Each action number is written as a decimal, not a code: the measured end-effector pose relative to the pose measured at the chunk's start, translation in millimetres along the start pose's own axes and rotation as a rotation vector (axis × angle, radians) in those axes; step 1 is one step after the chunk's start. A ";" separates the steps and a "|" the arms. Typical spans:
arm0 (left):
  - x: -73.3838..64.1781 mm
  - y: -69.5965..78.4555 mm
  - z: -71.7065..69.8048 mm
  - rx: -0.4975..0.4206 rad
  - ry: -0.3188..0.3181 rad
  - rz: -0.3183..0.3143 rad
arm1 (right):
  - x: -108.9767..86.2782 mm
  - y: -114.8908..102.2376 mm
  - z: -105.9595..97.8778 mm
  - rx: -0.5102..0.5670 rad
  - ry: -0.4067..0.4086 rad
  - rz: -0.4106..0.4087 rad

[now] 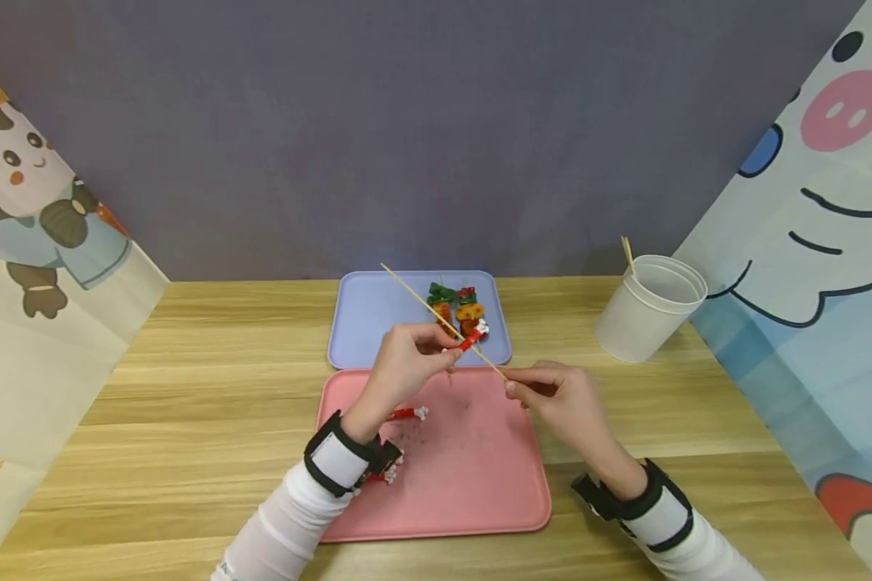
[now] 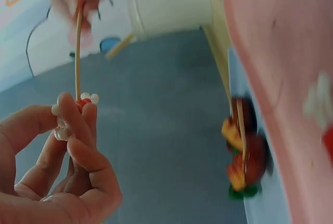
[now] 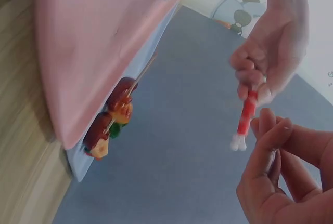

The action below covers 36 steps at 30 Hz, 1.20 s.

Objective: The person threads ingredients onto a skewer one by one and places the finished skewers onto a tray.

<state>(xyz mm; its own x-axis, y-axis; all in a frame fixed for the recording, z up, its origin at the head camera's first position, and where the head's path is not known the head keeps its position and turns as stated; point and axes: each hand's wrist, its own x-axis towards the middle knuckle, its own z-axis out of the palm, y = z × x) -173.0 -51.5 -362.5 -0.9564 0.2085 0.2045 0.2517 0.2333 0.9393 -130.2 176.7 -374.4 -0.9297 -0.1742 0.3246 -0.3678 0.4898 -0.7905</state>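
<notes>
My left hand (image 1: 410,355) pinches a small red toy piece with white knobbed, bone-like ends (image 1: 474,335) between thumb and fingers. A long thin wooden skewer (image 1: 414,292) slants across that piece; its lower end sits pinched in my right hand (image 1: 559,395). In the left wrist view the skewer (image 2: 78,63) runs from the right hand to the red piece, but fingers hide whether it passes through. Beneath both hands lies a pink tray (image 1: 472,476). More red pieces with white ends (image 1: 404,413) rest on its left side, partly covered by the left arm.
Behind the pink tray is a blue tray (image 1: 366,315) bearing toy food skewers (image 1: 468,311) with green, orange and brown pieces. At the back right of the wooden table (image 1: 211,387) stands a white bucket (image 1: 635,323), with wooden skewers (image 1: 627,252) leaning out. A grey wall (image 1: 421,145) rises behind.
</notes>
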 end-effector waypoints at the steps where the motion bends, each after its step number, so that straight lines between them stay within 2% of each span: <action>1: -1.2 1.2 2.3 0.005 -0.014 0.004 | 0.7 -1.1 0.9 0.003 -0.005 0.002; 4: -4.4 8.1 6.3 0.006 -0.014 0.011 | 1.9 -2.7 2.0 0.007 -0.002 0.012; 10: -12.1 32.0 4.8 0.015 -0.024 -0.006 | 2.0 -1.9 1.3 0.019 -0.008 0.013; 13: -13.3 35.1 4.1 0.018 -0.030 -0.013 | 1.9 -0.4 1.5 0.028 -0.009 0.009; 16: -11.3 27.0 6.7 0.000 -0.027 -0.012 | 1.7 -1.7 1.9 0.027 -0.005 0.016; 21: -6.4 3.5 15.0 -0.028 -0.081 -0.020 | 1.0 -16.2 2.0 0.026 -0.004 0.010; 23: -6.0 -0.3 16.7 -0.025 -0.097 -0.016 | 0.7 -20.5 2.1 0.028 -0.003 -0.002; 32: -4.6 1.5 16.2 -0.047 -0.097 -0.023 | 3.1 1.0 5.9 0.036 0.023 0.012; 36: -7.8 14.6 13.6 -0.031 -0.111 -0.028 | 4.3 3.6 5.7 0.062 0.031 0.023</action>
<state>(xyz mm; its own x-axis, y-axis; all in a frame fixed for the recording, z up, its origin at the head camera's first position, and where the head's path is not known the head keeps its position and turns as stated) -159.8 -36.8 -354.1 -0.9402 0.3069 0.1477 0.2186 0.2110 0.9527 -135.6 172.8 -378.8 -0.9372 -0.1361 0.3212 -0.3477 0.4392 -0.8283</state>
